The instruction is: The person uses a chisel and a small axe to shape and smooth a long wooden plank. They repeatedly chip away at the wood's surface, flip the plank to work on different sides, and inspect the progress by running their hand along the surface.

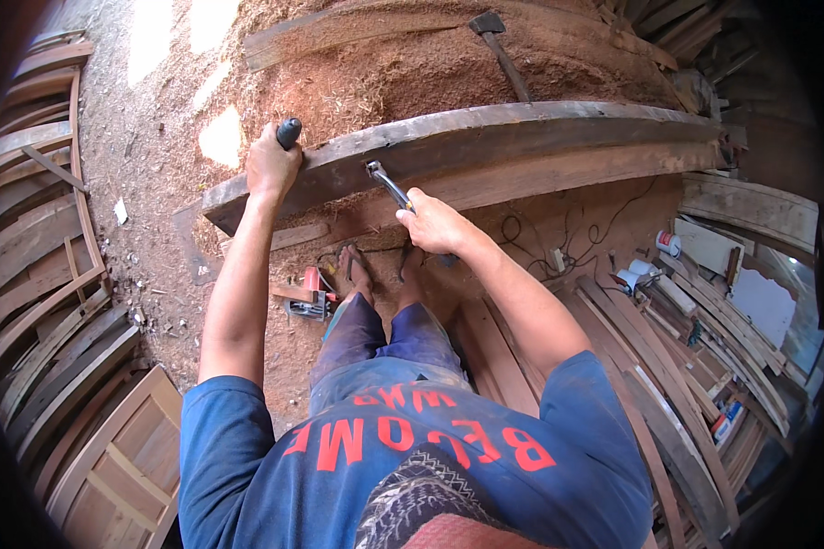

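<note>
A long, weathered wooden beam lies across in front of me. My left hand is closed at its left end, with the rounded end of a black grip sticking out above the fist. What that grip belongs to is hidden. My right hand grasps a hammer by its dark and yellowish handle. The hammer's shiny metal head touches or nearly touches the near face of the beam, right of my left hand. Whether a nail is under the head is too small to tell.
An axe-like tool leans against the beam's far side among wood shavings. By my feet sits a red and grey power tool. Cables lie on the right. Stacked boards line the left, and more planks the right.
</note>
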### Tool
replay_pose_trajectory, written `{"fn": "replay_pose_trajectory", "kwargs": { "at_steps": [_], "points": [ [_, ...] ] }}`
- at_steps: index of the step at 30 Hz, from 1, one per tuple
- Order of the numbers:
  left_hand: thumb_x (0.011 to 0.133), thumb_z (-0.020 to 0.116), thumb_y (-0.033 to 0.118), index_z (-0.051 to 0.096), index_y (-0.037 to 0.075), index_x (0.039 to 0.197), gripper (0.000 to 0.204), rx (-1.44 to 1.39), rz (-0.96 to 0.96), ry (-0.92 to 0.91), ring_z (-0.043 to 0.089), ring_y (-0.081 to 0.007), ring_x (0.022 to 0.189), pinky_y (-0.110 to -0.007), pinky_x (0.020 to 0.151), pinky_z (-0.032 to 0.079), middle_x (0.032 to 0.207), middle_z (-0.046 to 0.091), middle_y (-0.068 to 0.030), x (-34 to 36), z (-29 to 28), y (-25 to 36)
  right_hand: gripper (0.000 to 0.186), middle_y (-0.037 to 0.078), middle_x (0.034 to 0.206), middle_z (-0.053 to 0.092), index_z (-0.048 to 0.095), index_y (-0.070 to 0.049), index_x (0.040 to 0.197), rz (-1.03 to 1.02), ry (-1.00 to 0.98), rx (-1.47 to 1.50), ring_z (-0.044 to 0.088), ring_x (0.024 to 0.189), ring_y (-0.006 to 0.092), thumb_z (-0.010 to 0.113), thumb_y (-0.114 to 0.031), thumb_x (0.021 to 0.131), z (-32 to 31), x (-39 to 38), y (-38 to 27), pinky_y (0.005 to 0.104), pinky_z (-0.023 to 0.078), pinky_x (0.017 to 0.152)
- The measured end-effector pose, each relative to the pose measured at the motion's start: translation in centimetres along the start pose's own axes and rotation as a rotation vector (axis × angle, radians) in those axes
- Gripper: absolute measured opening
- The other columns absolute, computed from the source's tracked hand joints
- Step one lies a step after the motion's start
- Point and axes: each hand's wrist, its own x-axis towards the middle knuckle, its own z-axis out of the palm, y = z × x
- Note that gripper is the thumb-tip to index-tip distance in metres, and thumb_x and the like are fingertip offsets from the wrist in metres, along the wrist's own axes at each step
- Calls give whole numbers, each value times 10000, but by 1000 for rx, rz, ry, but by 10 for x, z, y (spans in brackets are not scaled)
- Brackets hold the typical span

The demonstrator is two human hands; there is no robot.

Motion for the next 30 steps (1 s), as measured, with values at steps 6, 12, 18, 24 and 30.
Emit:
{"fn": "replay_pose_trajectory", "kwargs": {
  "at_steps": [6, 12, 18, 24, 30],
  "points": [
    [870, 705, 198, 632, 64, 1099, 276, 3, 6, 28, 723, -473, 960, -553, 847, 564, 962, 742, -267, -3, 5, -6, 298, 376, 907, 674, 479, 43, 1089, -45, 196, -63, 655, 945, 574, 645, -194, 1017, 31, -8, 6, 628, 508, 808],
    [865, 712, 183, 623, 67, 1103, 280, -22, 43, 51, 712, -469, 967, -548, 849, 557, 986, 734, -254, -22, 1, -2, 237, 331, 884, 684, 507, 8, 1067, -234, 430, 19, 664, 874, 556, 653, -168, 1006, 91, 22, 75, 624, 525, 742],
    [879, 711, 178, 610, 77, 1097, 261, -25, 56, 104, 709, -471, 975, -540, 841, 558, 993, 732, -250, -43, 0, -1, 205, 324, 884, 687, 521, -20, 1066, -290, 485, -12, 667, 863, 550, 628, -188, 1019, 101, 22, 94, 632, 534, 734],
    [891, 685, 179, 607, 65, 1083, 237, -73, 31, 65, 720, -469, 984, -538, 857, 558, 974, 740, -265, -36, -1, -1, 158, 309, 972, 698, 522, -16, 1063, -248, 376, -112, 679, 938, 528, 595, -142, 1004, 68, 5, 75, 619, 546, 809],
    [873, 689, 206, 625, 47, 1149, 325, 0, 68, 15, 714, -482, 1006, -530, 895, 555, 994, 741, -287, -11, 3, -10, 132, 291, 965, 708, 526, -31, 1060, -283, 335, -143, 696, 912, 515, 585, -131, 999, 54, 18, 77, 620, 557, 792]
  ]
}}
